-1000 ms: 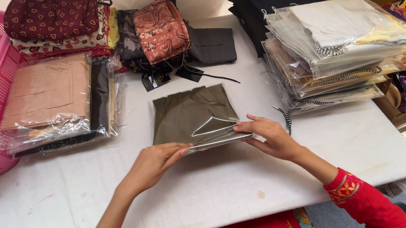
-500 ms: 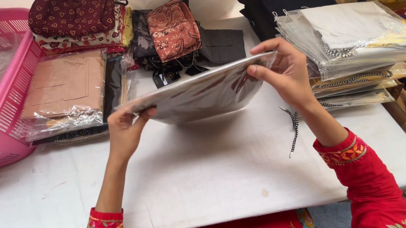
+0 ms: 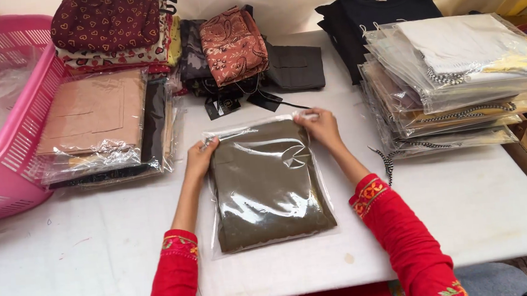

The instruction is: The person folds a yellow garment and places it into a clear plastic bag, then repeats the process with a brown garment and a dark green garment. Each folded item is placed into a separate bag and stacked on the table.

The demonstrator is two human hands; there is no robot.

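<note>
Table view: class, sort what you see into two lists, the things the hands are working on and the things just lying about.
In hand:
left hand
right hand
bagged olive garment

Lying about:
pink basket
bagged tan garment
bagged stack
black shirts
rust cloth
heart-print cloth

Beyond your fingertips [image 3: 311, 119], loose black tags [image 3: 223, 105] and folded dark clothes [image 3: 295, 66] crowd the far side. Left of your left hand [image 3: 201, 158], a stack of bagged tan garments [image 3: 98, 125] and a pink basket [image 3: 11, 165] block passage. Right of your right hand [image 3: 322, 127], a tall pile of bagged clothes [image 3: 450, 79] stands. Nearer you, bare white table [image 3: 86, 265] lies open on both sides.
</note>
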